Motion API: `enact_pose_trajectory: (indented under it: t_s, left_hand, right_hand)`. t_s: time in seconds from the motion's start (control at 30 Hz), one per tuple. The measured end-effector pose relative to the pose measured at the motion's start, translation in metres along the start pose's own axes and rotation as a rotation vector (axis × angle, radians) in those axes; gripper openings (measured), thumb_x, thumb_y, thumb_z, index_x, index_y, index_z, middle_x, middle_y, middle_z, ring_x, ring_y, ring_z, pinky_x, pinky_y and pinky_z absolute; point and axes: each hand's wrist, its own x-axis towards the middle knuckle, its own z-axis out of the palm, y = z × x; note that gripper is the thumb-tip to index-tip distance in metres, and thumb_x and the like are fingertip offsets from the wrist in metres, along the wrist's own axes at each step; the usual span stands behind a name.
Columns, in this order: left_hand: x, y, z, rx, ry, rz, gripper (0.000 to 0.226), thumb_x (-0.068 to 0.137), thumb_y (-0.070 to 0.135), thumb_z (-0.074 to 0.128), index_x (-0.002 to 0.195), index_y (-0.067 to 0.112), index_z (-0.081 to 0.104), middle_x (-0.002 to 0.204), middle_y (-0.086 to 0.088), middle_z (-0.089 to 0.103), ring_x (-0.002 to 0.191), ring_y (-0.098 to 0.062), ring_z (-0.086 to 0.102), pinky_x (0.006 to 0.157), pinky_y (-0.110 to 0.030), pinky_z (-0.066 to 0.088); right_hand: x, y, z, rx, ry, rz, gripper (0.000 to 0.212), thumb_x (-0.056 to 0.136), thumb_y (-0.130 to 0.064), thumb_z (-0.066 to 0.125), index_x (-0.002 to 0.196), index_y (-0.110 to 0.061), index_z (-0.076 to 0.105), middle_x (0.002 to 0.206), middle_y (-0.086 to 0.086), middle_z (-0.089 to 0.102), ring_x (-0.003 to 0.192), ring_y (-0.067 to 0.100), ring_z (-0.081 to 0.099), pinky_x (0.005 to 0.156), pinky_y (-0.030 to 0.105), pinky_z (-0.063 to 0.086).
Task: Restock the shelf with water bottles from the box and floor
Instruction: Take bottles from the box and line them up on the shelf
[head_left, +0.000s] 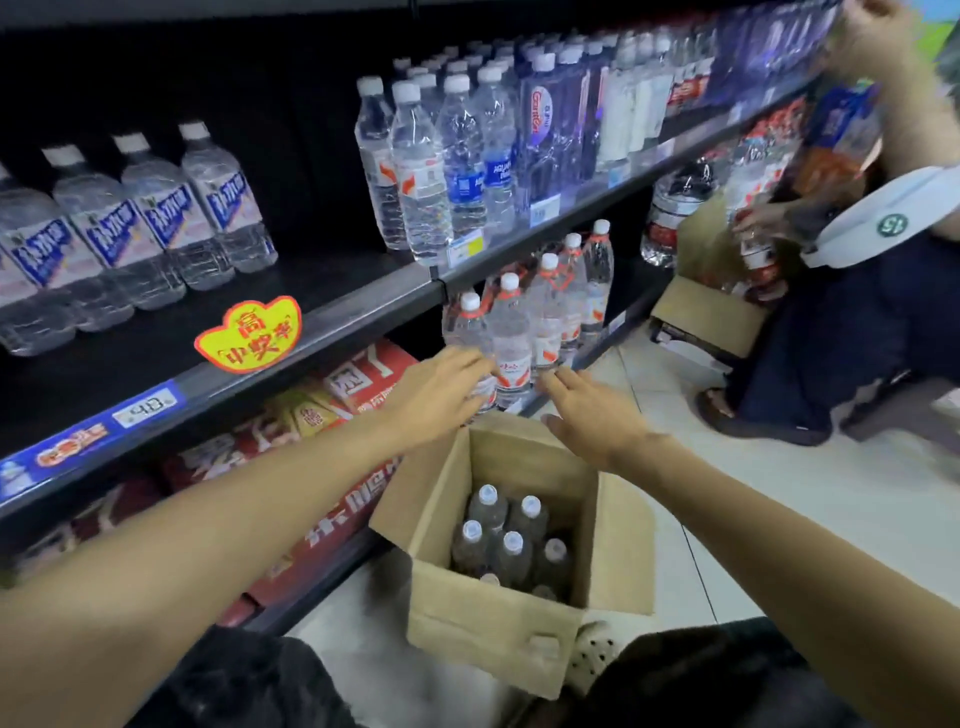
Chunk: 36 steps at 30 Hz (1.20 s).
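An open cardboard box (498, 623) stands on the floor in front of me with several white-capped water bottles (511, 551) upright inside. Beyond it, a row of tall bottles with red and white labels (545, 322) stands on the lowest shelf. My left hand (441, 389) reaches over the box with its fingertips against the front bottle of that row (511, 358). My right hand (587, 410) hovers just right of that bottle, fingers apart, holding nothing.
The middle shelf (311, 332) carries blue-labelled bottles (130, 228) at left and mixed bottles (441, 166) at right. Red cartons (322, 499) fill the lower left. Another person (857, 312) crouches at right beside a second box (711, 317), holding a bottle.
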Motion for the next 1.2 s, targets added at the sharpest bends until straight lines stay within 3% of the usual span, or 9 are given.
enact_pose_trajectory:
  t_s: [0.2, 0.33, 0.5, 0.63, 0.73, 0.83, 0.9, 1.07, 1.2]
  left_hand:
    - [-0.001, 0.022, 0.074, -0.041, -0.246, 0.019, 0.042, 0.093, 0.031, 0.053, 0.133, 0.022, 0.048, 0.134, 0.004, 0.049, 0.123, -0.020, 0.045, 0.097, -0.036, 0.042]
    - [-0.006, 0.025, 0.116, -0.006, -0.364, 0.086, 0.040, 0.089, 0.036, 0.057, 0.126, 0.022, 0.052, 0.120, 0.002, 0.056, 0.115, -0.021, 0.051, 0.100, -0.039, 0.038]
    - [-0.016, 0.034, 0.141, 0.222, -0.527, 0.212, 0.033, 0.092, 0.034, 0.053, 0.120, 0.016, 0.053, 0.120, -0.002, 0.055, 0.118, -0.024, 0.049, 0.102, -0.034, 0.033]
    - [-0.024, 0.040, 0.160, 0.273, -0.808, 0.121, 0.030, 0.089, 0.024, 0.060, 0.117, 0.015, 0.058, 0.124, -0.005, 0.057, 0.114, -0.026, 0.055, 0.087, -0.036, 0.046]
    - [-0.026, 0.042, 0.171, 0.276, -0.942, 0.100, 0.039, 0.090, 0.018, 0.060, 0.128, 0.015, 0.053, 0.133, -0.006, 0.053, 0.120, -0.027, 0.054, 0.090, -0.036, 0.045]
    - [-0.025, 0.046, 0.177, 0.222, -0.959, 0.036, 0.063, 0.090, 0.008, 0.057, 0.145, 0.011, 0.028, 0.141, -0.011, 0.044, 0.122, -0.031, 0.053, 0.091, -0.041, 0.045]
    - [-0.023, 0.046, 0.183, 0.183, -0.945, -0.011, 0.073, 0.088, 0.002, 0.055, 0.149, 0.012, 0.017, 0.140, -0.012, 0.045, 0.120, -0.034, 0.054, 0.091, -0.042, 0.045]
    - [-0.017, 0.046, 0.191, 0.135, -0.954, -0.051, 0.071, 0.086, 0.005, 0.058, 0.147, 0.010, 0.023, 0.137, -0.015, 0.047, 0.119, -0.036, 0.054, 0.092, -0.041, 0.045]
    - [-0.016, 0.045, 0.198, 0.344, -0.931, 0.126, 0.072, 0.088, 0.012, 0.058, 0.147, 0.005, 0.019, 0.135, -0.012, 0.052, 0.120, -0.030, 0.056, 0.107, -0.041, 0.030]
  right_hand:
    - [-0.004, -0.003, 0.074, 0.000, -0.181, -0.016, 0.049, 0.096, -0.028, 0.045, 0.142, -0.016, 0.032, 0.135, 0.005, 0.045, 0.123, 0.030, 0.048, 0.097, 0.042, 0.043]
    - [-0.004, -0.006, 0.114, 0.046, -0.246, -0.017, 0.048, 0.096, -0.028, 0.048, 0.140, -0.013, 0.035, 0.139, 0.008, 0.044, 0.128, 0.028, 0.044, 0.101, 0.036, 0.038]
    - [-0.004, -0.012, 0.156, 0.149, -0.428, 0.061, 0.046, 0.095, -0.033, 0.052, 0.135, -0.013, 0.040, 0.137, 0.008, 0.044, 0.128, 0.030, 0.043, 0.102, 0.039, 0.039]
    - [-0.005, -0.021, 0.185, 0.249, -0.558, 0.135, 0.048, 0.096, -0.031, 0.052, 0.139, -0.013, 0.037, 0.137, 0.011, 0.043, 0.127, 0.033, 0.046, 0.099, 0.041, 0.044]
    - [-0.009, -0.028, 0.204, 0.337, -0.605, 0.193, 0.047, 0.096, -0.024, 0.048, 0.141, -0.020, 0.035, 0.137, 0.011, 0.046, 0.124, 0.033, 0.051, 0.097, 0.042, 0.048]
    - [-0.011, -0.032, 0.217, 0.402, -0.617, 0.250, 0.055, 0.093, -0.021, 0.053, 0.144, -0.027, 0.033, 0.143, 0.005, 0.041, 0.122, 0.034, 0.053, 0.097, 0.041, 0.048]
    - [-0.007, -0.035, 0.222, 0.457, -0.629, 0.319, 0.049, 0.092, -0.021, 0.057, 0.138, -0.027, 0.043, 0.141, 0.005, 0.042, 0.121, 0.033, 0.054, 0.098, 0.042, 0.048]
    - [0.002, -0.038, 0.230, 0.545, -0.629, 0.448, 0.037, 0.093, -0.020, 0.054, 0.130, -0.022, 0.055, 0.141, 0.005, 0.041, 0.124, 0.025, 0.052, 0.098, 0.032, 0.043]
    - [0.000, -0.039, 0.232, 0.581, -0.538, 0.533, 0.032, 0.094, -0.015, 0.050, 0.123, -0.021, 0.061, 0.137, 0.006, 0.045, 0.120, 0.024, 0.055, 0.095, 0.030, 0.044]
